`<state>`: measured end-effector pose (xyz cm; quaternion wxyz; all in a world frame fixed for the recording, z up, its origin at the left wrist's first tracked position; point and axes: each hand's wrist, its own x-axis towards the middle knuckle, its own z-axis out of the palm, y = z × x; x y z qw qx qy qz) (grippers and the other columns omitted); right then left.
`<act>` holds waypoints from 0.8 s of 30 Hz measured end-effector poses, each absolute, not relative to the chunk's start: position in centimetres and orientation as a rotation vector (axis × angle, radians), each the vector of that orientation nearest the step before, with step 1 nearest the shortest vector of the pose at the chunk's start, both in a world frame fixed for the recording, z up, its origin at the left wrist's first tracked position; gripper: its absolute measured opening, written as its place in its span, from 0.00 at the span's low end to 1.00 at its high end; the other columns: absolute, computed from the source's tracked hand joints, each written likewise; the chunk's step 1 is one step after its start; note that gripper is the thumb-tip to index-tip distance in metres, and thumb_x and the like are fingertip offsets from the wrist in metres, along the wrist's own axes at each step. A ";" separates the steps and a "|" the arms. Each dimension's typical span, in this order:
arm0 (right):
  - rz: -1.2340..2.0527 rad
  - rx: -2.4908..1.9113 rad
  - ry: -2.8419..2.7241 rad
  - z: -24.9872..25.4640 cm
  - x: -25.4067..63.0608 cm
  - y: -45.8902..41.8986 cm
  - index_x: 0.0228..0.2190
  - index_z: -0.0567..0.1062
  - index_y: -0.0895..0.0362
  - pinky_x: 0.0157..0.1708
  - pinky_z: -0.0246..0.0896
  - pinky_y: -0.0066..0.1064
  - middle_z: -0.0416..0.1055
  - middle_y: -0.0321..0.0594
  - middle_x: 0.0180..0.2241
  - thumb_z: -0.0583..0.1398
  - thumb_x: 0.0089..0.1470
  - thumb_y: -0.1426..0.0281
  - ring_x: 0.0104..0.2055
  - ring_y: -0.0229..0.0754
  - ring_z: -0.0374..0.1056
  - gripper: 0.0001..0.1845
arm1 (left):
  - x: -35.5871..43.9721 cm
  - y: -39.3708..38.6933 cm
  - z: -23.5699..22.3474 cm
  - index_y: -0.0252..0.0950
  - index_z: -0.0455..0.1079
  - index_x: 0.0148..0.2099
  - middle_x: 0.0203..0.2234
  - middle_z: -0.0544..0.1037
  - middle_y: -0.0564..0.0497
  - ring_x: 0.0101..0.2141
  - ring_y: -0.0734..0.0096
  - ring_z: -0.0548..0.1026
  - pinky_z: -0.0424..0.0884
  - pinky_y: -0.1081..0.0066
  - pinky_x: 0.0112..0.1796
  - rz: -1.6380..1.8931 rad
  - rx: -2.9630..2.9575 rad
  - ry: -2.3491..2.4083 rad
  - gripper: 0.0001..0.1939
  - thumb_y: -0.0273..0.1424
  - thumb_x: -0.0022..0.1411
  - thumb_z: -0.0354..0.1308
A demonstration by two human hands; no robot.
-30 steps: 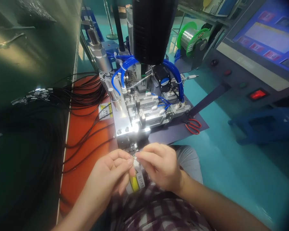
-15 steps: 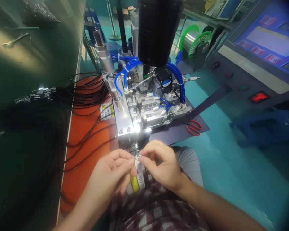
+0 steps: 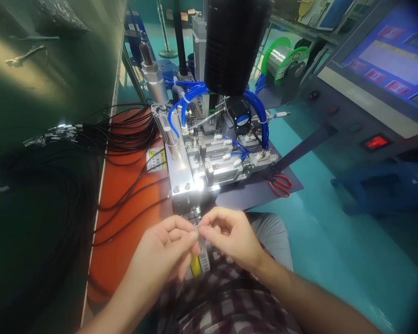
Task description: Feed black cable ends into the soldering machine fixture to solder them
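My left hand (image 3: pixel 170 241) is closed in a pinch, thumb against forefinger. Facing it, my right hand (image 3: pixel 230 234) pinches too, and the fingertips of both hands almost meet. Between them shows a tiny bit of thin wire (image 3: pixel 197 228); most of it is hidden by the fingers. Just beyond the fingertips is the front of a metal machine (image 3: pixel 183 176) with a small dark fixture (image 3: pixel 195 212). Below the hands, a label with black characters and a yellow mark (image 3: pixel 195 266) is partly covered by my left hand.
Black cables (image 3: pixel 125 139) with shiny ends lie across an orange mat (image 3: pixel 121 185) at left. Red-handled pliers (image 3: pixel 281 185) rest right of the machine. A black cylinder (image 3: pixel 237 46) hangs above it. A solder wire spool (image 3: pixel 282 60) and a control panel (image 3: pixel 376 93) stand at right.
My right hand has moved slightly left, bringing its fingertips closer to the left ones. Less of the thin wire shows between them. The view has shifted slightly.
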<state>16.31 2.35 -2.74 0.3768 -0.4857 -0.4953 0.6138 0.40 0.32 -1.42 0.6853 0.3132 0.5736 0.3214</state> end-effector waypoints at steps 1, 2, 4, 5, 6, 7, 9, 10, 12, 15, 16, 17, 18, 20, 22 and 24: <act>1.603 -1.261 -1.240 -2.6 16.3 2.4 0.24 0.75 0.60 0.18 0.46 0.24 0.61 0.29 0.16 0.63 0.45 0.70 0.18 0.30 0.52 0.05 | 0.4 0.3 -1.5 0.35 0.67 0.30 0.17 0.76 0.54 0.09 0.85 0.59 0.47 0.82 0.13 0.721 0.700 1.286 0.20 0.44 0.48 0.69; 1.633 -1.281 -1.213 -2.6 16.2 2.4 0.24 0.75 0.60 0.17 0.45 0.24 0.61 0.28 0.16 0.63 0.44 0.70 0.18 0.30 0.51 0.05 | 0.4 0.2 -1.6 0.35 0.67 0.30 0.17 0.76 0.54 0.09 0.85 0.59 0.47 0.82 0.13 0.721 0.702 1.287 0.20 0.45 0.48 0.69; 1.687 -1.314 -1.158 -2.6 16.1 2.4 0.24 0.75 0.60 0.17 0.44 0.24 0.60 0.28 0.15 0.63 0.43 0.69 0.18 0.30 0.50 0.06 | 0.3 0.0 -1.7 0.35 0.67 0.30 0.16 0.75 0.55 0.10 0.86 0.59 0.47 0.82 0.13 0.717 0.713 1.295 0.20 0.45 0.49 0.68; 1.714 -1.324 -1.130 -2.6 16.1 2.4 0.24 0.74 0.59 0.16 0.44 0.24 0.61 0.28 0.16 0.63 0.42 0.69 0.17 0.30 0.50 0.05 | 0.2 0.0 -1.8 0.34 0.67 0.30 0.16 0.75 0.55 0.10 0.86 0.59 0.47 0.82 0.14 0.716 0.722 1.301 0.20 0.46 0.50 0.68; 1.739 -1.328 -1.099 -2.6 16.0 2.4 0.24 0.74 0.59 0.16 0.43 0.23 0.62 0.29 0.16 0.63 0.42 0.70 0.17 0.29 0.50 0.05 | 0.2 -0.1 -1.9 0.34 0.68 0.31 0.16 0.75 0.55 0.10 0.85 0.59 0.47 0.82 0.14 0.717 0.733 1.309 0.20 0.46 0.51 0.67; 1.762 -1.328 -1.069 -2.6 16.0 2.4 0.23 0.74 0.59 0.16 0.43 0.23 0.63 0.29 0.16 0.63 0.41 0.70 0.17 0.29 0.50 0.05 | 0.2 -0.1 -1.9 0.34 0.68 0.31 0.16 0.75 0.55 0.10 0.85 0.59 0.48 0.82 0.14 0.718 0.743 1.318 0.20 0.46 0.51 0.67; 1.798 -1.319 -1.018 -2.6 16.0 2.4 0.23 0.74 0.59 0.15 0.42 0.23 0.63 0.29 0.16 0.63 0.41 0.70 0.16 0.28 0.50 0.05 | 0.1 -0.2 -2.0 0.34 0.68 0.32 0.16 0.75 0.54 0.11 0.85 0.60 0.48 0.82 0.14 0.720 0.758 1.336 0.20 0.46 0.52 0.67; 1.805 -1.312 -1.005 -2.6 16.0 2.4 0.23 0.74 0.59 0.15 0.42 0.23 0.64 0.29 0.16 0.63 0.41 0.70 0.16 0.28 0.50 0.05 | 0.1 -0.2 -2.0 0.34 0.68 0.32 0.16 0.75 0.54 0.11 0.85 0.60 0.48 0.82 0.14 0.721 0.763 1.338 0.20 0.47 0.52 0.67; 1.807 -1.303 -1.013 -2.4 16.1 2.5 0.23 0.75 0.59 0.15 0.42 0.23 0.65 0.29 0.17 0.64 0.41 0.69 0.16 0.28 0.50 0.06 | 0.1 -0.2 -2.1 0.34 0.68 0.32 0.17 0.76 0.53 0.11 0.85 0.60 0.48 0.82 0.14 0.719 0.767 1.337 0.20 0.46 0.51 0.67; 1.792 -1.305 -1.090 -2.3 16.3 2.7 0.24 0.76 0.60 0.16 0.44 0.24 0.66 0.31 0.18 0.64 0.41 0.68 0.17 0.29 0.52 0.07 | 0.2 -0.1 -2.3 0.35 0.68 0.31 0.17 0.76 0.53 0.11 0.84 0.60 0.49 0.81 0.13 0.716 0.767 1.314 0.20 0.46 0.52 0.67; 1.786 -1.308 -1.117 -2.2 16.4 2.8 0.24 0.76 0.60 0.16 0.45 0.24 0.66 0.31 0.18 0.64 0.42 0.68 0.17 0.29 0.52 0.07 | 0.2 -0.1 -2.4 0.35 0.68 0.31 0.18 0.76 0.53 0.11 0.84 0.60 0.49 0.81 0.13 0.716 0.770 1.309 0.20 0.46 0.52 0.67; 1.781 -1.313 -1.140 -2.2 16.4 2.8 0.24 0.76 0.60 0.17 0.45 0.25 0.66 0.31 0.18 0.64 0.42 0.68 0.18 0.30 0.52 0.07 | 0.2 -0.1 -2.5 0.35 0.68 0.31 0.18 0.76 0.53 0.11 0.83 0.60 0.49 0.81 0.13 0.719 0.774 1.306 0.20 0.46 0.52 0.67; 1.778 -1.317 -1.155 -2.2 16.5 2.9 0.24 0.76 0.60 0.17 0.46 0.25 0.66 0.32 0.19 0.64 0.42 0.68 0.19 0.30 0.53 0.07 | 0.1 -0.1 -2.6 0.35 0.68 0.31 0.18 0.76 0.53 0.11 0.83 0.61 0.50 0.81 0.13 0.723 0.778 1.305 0.20 0.46 0.52 0.67; 1.788 -1.316 -1.171 -2.1 16.6 3.0 0.24 0.76 0.60 0.18 0.46 0.25 0.67 0.32 0.19 0.64 0.42 0.69 0.19 0.30 0.53 0.07 | 0.0 -0.2 -2.7 0.35 0.68 0.32 0.18 0.76 0.52 0.11 0.82 0.61 0.50 0.81 0.13 0.728 0.789 1.311 0.19 0.46 0.52 0.67; 1.801 -1.322 -1.179 -2.1 16.6 3.0 0.25 0.76 0.60 0.17 0.44 0.24 0.65 0.30 0.17 0.64 0.42 0.69 0.18 0.30 0.52 0.07 | -0.1 -0.2 -2.8 0.35 0.68 0.32 0.19 0.77 0.52 0.11 0.82 0.62 0.51 0.81 0.14 0.728 0.797 1.313 0.19 0.46 0.53 0.67; 1.784 -1.338 -1.199 -2.1 16.8 2.9 0.25 0.75 0.60 0.17 0.44 0.24 0.62 0.29 0.16 0.64 0.43 0.69 0.18 0.30 0.51 0.06 | -0.1 -0.2 -2.7 0.35 0.69 0.33 0.19 0.77 0.52 0.12 0.82 0.62 0.51 0.81 0.14 0.733 0.805 1.313 0.19 0.45 0.54 0.66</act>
